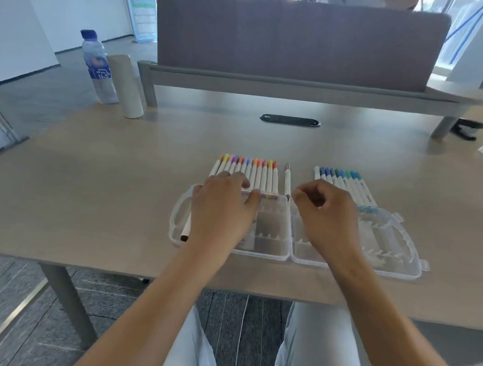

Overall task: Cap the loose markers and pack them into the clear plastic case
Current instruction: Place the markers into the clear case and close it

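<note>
Head view, looking down at the desk: my two hands hover over the clear plastic case, which lies open in two halves at the near edge of the table. My left hand rests over the left half, fingers laid fairly straight across the near ends of the warm-coloured row of markers lined up just beyond the case's far rim; whether it is pressing them or only touching I cannot tell. My right hand hangs over the right half, fingers curled in toward the thumb, and I cannot tell whether they pinch anything.

The move ahead, as I judge it, turns on the single marker lying alone between the two rows. Its long axis runs near-to-far, its near tip just left of my right knuckles, closer to that hand than to the left. A short reach to the far left would meet it along its barrel.

The blue-green row of markers fans out beyond my right hand. One brown-tipped marker already lies in the case's left half, partly under my left wrist.
</note>
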{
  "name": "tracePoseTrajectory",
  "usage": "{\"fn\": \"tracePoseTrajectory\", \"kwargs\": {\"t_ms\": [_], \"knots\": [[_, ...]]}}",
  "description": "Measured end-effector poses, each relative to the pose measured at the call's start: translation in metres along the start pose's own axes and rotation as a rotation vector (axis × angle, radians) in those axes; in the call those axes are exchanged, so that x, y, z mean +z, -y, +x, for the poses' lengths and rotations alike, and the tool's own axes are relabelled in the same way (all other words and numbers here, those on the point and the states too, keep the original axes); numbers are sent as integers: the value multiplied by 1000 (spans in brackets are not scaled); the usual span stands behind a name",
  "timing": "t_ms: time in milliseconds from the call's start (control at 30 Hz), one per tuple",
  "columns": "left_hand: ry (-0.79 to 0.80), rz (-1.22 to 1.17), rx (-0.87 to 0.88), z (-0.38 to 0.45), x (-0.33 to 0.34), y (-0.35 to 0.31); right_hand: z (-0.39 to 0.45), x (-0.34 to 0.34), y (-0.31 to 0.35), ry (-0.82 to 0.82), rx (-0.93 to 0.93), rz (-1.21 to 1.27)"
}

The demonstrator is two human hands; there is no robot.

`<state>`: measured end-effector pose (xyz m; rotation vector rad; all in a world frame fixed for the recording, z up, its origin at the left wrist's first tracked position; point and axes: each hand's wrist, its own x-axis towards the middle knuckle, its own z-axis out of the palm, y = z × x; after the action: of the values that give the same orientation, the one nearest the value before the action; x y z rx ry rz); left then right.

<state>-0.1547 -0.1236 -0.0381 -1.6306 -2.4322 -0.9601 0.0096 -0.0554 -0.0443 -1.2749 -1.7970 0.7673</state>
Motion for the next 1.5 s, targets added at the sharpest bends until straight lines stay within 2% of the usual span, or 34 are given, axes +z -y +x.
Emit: {"fn": "tracePoseTrajectory", "kwargs": {"t_ms": [167, 300, 467, 633, 933, 1100, 1300, 1500], "knots": [[181, -18, 26, 41, 30, -40, 55, -38, -33, -22, 97, -282], [223, 73, 76, 73, 51, -58, 96, -46, -49, 60, 120, -410], [293, 184, 96, 101, 81, -65, 126, -47, -65, 48, 125, -546], [238, 245, 145, 108, 98, -65, 131, -46, -76, 51, 144, -610], [221, 169, 106, 106, 105, -61, 129, -40, -76, 59, 160, -701], [230, 103, 53, 107, 103, -63, 126, -42, -68, 42, 177, -664], [130, -14, -4, 106, 69, -64, 119, -49, -51, -55, 196, -336], [78, -137, -108, 75, 22, -34, 86, -29, -6, 36, 119, -229]]}}
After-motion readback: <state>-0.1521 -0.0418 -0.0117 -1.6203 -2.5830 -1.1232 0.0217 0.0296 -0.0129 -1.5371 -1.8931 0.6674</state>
